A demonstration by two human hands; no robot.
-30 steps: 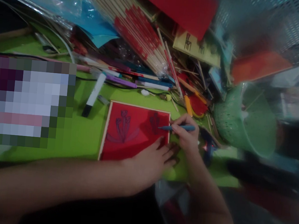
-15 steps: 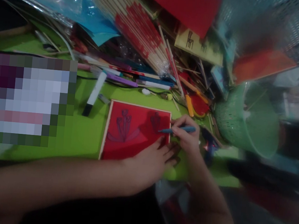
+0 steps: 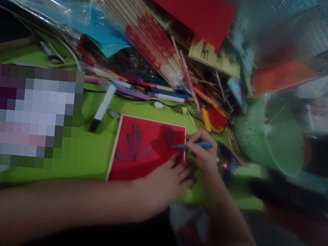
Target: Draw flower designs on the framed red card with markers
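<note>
My right hand (image 3: 203, 147) pinches a blue pen (image 3: 192, 145), its tip at a small flower drawing (image 3: 168, 137) on the right part of a red sheet. The red sheet (image 3: 154, 164) sits in a thin pale wooden frame (image 3: 153, 119) on the green tabletop. A larger drawing of flowers with two leaves (image 3: 135, 143), in dark purple-looking lines, fills the left part. Flat across the lower right corner lies my left hand (image 3: 167, 184), fingers spread, some reaching past the frame's edge. Its forearm covers the lower edge of the sheet.
A white marker with a black end (image 3: 103, 108) lies left of the frame. Behind are several pens (image 3: 132, 93), a bundle of wooden sticks (image 3: 145, 33), orange-handled scissors (image 3: 206, 119) and red card (image 3: 191, 10). A green basket (image 3: 246, 134) stands at right. A pixelated patch covers the left.
The scene sits slightly lower in the picture as the camera moves. The pen tip stays by the right-hand drawing with only a tiny shift. My left hand keeps its place on the sheet.
</note>
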